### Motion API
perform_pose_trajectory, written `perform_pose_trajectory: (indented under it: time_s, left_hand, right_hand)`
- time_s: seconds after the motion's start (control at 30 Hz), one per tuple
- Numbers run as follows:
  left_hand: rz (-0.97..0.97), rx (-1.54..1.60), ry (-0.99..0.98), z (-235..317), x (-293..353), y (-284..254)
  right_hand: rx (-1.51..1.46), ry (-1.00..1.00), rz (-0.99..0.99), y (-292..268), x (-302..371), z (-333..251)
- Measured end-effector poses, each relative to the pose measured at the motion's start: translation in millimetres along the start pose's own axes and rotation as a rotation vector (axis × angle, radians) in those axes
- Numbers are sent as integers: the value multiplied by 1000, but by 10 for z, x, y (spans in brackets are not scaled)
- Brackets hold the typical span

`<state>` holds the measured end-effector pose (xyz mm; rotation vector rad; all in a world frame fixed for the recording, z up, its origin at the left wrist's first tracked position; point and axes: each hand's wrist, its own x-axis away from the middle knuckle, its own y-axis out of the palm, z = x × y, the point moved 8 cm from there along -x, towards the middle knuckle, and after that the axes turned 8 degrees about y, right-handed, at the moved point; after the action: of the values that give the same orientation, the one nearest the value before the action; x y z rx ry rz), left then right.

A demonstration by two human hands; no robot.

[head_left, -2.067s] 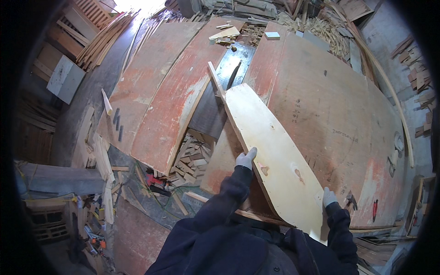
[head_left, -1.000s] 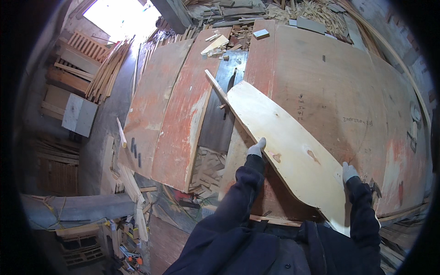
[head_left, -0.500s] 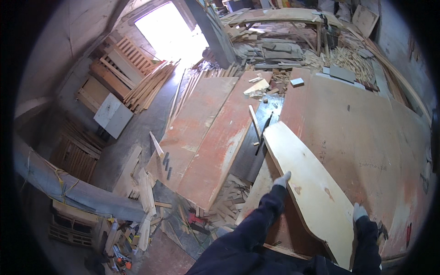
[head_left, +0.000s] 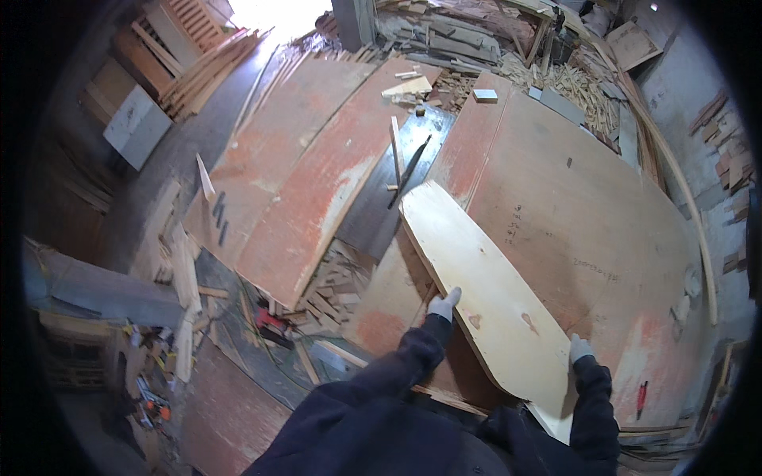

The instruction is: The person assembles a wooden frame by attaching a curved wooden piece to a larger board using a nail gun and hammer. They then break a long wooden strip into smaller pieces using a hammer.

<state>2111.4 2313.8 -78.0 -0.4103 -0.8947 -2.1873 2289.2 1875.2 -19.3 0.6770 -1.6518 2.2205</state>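
Observation:
A long pale wooden board [head_left: 494,278] with cut-off corners and a few brown knots slants across the view above the brown-red sheet on my right. My left hand [head_left: 444,304], in a light glove, grips its left edge with the thumb on top. The gloved right hand [head_left: 581,347] closes on the opposite edge, nearer to me; its fingers are partly hidden. The board's left edge is raised, with a dark shadow below. Whether its right edge touches the sheet, I cannot tell.
Large reddish sheets [head_left: 317,190] lie left of a dark metal strip [head_left: 409,170] bearing a thin black bar. A red-handled tool [head_left: 641,399] rests at the right. Wood offcuts [head_left: 333,293] and a red power tool [head_left: 272,325] lie on the left. A small pale block [head_left: 485,96] sits farther back.
The view has tilted down and turned right, so the scene slides up and left. Both hands keep their hold on the board, which appears slightly nearer to me.

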Motion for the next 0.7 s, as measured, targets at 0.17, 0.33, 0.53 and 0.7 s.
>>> perform_pose_trajectory:
  time_s: [0.17, 0.33, 0.53, 0.7]
  left_hand:
    - [72, -17, -67, 317, 85, 174]
    - [111, -77, 10, 483, -44, 202]
    - [99, -29, 19, 362, -321, 162]
    - [84, -46, 22, 349, -418, 151]
  right_hand:
    - [38, 11, -18, -18, -274, -28]
    - [-13, -8, -10, -123, -421, -125]
    - [-13, -49, -11, -186, -462, -263]
    - [-13, -74, 39, -285, -466, -349]
